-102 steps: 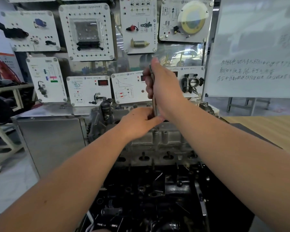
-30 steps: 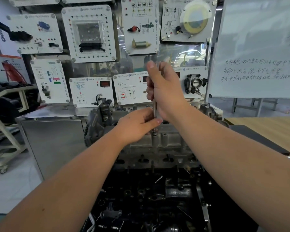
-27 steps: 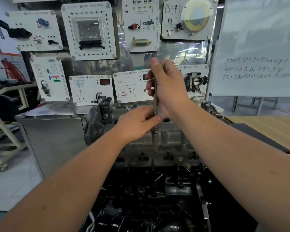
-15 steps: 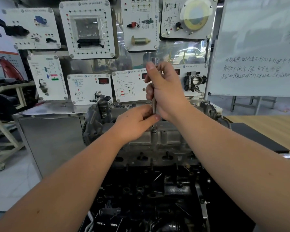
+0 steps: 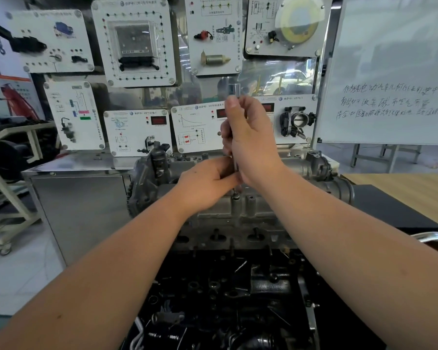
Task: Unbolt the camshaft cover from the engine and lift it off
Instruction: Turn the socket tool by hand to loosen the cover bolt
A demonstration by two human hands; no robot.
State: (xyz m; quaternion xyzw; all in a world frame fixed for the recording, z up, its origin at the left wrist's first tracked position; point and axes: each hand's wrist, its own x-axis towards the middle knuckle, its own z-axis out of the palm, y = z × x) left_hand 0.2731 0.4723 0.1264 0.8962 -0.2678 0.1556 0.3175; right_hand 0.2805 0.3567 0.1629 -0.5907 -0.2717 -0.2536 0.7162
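Grey camshaft cover (image 5: 240, 210) seated atop engine (image 5: 228, 286)

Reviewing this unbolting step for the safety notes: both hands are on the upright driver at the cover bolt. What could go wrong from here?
1. The right hand holds the driver high while the left hand steadies it low; if it tilts, the tip may slip off the bolt.
2. A slip could drive knuckles into the camshaft cover.
3. A freed bolt could drop into the open engine parts below.
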